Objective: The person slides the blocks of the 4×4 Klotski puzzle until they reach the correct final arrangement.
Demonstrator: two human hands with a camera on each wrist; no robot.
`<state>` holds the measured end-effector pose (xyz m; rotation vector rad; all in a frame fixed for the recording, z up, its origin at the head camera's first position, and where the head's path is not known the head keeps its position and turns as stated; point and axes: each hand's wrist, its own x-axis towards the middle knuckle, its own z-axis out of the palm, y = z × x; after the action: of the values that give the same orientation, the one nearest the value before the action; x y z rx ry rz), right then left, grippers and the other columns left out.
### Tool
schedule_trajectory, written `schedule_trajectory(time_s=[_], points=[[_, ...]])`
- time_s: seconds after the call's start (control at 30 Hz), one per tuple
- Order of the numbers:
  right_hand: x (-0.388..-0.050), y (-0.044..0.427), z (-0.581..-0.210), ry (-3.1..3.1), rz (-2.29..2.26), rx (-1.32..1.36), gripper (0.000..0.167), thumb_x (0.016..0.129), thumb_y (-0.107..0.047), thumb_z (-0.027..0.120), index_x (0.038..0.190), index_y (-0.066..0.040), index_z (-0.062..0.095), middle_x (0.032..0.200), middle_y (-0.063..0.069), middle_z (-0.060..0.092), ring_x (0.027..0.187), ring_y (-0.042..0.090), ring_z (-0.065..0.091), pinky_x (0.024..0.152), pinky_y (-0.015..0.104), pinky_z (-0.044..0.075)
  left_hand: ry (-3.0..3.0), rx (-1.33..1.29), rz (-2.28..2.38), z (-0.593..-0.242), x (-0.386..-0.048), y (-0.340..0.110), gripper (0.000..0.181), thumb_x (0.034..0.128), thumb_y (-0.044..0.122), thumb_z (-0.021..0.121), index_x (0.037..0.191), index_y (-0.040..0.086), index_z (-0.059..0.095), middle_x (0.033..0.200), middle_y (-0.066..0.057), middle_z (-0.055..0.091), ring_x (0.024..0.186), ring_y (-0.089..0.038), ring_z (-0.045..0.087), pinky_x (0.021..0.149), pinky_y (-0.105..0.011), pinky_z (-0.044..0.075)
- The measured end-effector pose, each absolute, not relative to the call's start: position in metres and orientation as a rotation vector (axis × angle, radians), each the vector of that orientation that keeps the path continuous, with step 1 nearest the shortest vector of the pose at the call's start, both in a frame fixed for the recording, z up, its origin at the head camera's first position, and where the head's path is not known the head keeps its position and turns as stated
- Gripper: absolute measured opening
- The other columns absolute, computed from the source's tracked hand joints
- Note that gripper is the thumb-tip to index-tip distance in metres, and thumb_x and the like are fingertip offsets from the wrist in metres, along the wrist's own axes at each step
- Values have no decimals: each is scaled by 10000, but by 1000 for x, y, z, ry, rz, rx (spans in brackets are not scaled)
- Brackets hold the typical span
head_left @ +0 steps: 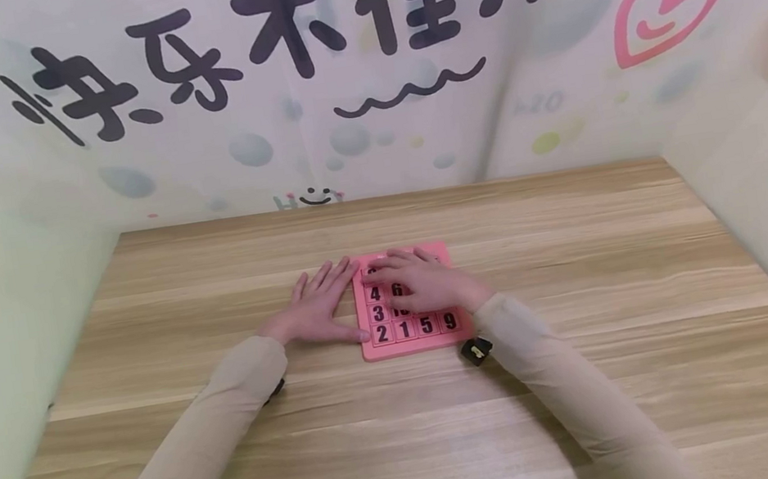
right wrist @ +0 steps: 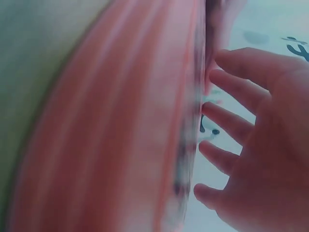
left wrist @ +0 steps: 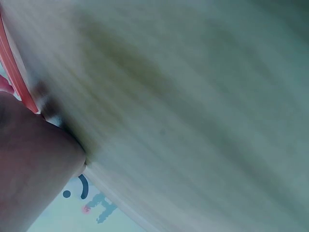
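A pink number slide puzzle [head_left: 418, 345] lies flat on the wooden table, its bottom row of tiles reading 2, 1, 5, 9. My left hand [head_left: 320, 311] rests at the puzzle's left edge with fingers spread and the thumb tip touching the frame near the lower corner. Over the upper and middle tiles is my right hand [head_left: 428, 282], its fingers extended and apart, hiding several numbers. In the right wrist view those fingers [right wrist: 227, 121] are straight or slightly bent, with nothing held. The left wrist view catches only part of the left hand [left wrist: 36, 159] beside the pink edge [left wrist: 14, 67].
The wood-grain table [head_left: 414, 442] extends on all sides of the puzzle. Behind it rises a white printed backdrop [head_left: 196, 176] with dark characters and hearts, and pale side panels flank the table. A small black device [head_left: 478, 351] sits at the right wrist.
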<state>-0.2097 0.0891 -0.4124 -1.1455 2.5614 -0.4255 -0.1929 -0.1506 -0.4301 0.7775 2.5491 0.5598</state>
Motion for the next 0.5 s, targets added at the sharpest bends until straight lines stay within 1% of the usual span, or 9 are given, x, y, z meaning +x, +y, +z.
schedule_trajectory(time_s=[0.1, 0.2, 0.4, 0.5], points=[[-209, 86, -413, 2557, -393, -1132, 500, 1011, -363, 473, 1486, -219, 409, 1565, 72, 277, 1440, 349, 148, 1126, 605, 67, 2548, 782, 568, -431, -193, -150, 1154, 780, 633, 684, 1562, 120, 8, 1612, -89, -70, 1449, -317, -102, 1106, -562, -132], [-209, 89, -413, 2567, -396, -1116, 494, 1009, -360, 480, 1478, -218, 423, 1562, 74, 283, 1440, 344, 152, 1127, 602, 66, 2550, 782, 571, -431, -193, -150, 1159, 776, 630, 690, 1562, 120, 8, 1611, -84, -73, 1449, -315, -103, 1106, -555, -136], [-209, 102, -414, 2623, -457, -1108, 464, 982, -282, 537, 1431, -176, 489, 1528, 73, 355, 1428, 348, 197, 1124, 607, 66, 2565, 784, 556, -431, -193, -150, 1166, 774, 621, 698, 1560, 112, 4, 1611, -86, -69, 1450, -319, -93, 1110, -549, -129], [-208, 109, -414, 2632, -475, -1081, 456, 978, -284, 550, 1418, -176, 505, 1517, 60, 376, 1427, 346, 200, 1120, 617, 51, 2563, 777, 556, -430, -193, -151, 1166, 774, 616, 700, 1560, 114, 2, 1611, -88, -68, 1450, -318, -92, 1110, -545, -131]])
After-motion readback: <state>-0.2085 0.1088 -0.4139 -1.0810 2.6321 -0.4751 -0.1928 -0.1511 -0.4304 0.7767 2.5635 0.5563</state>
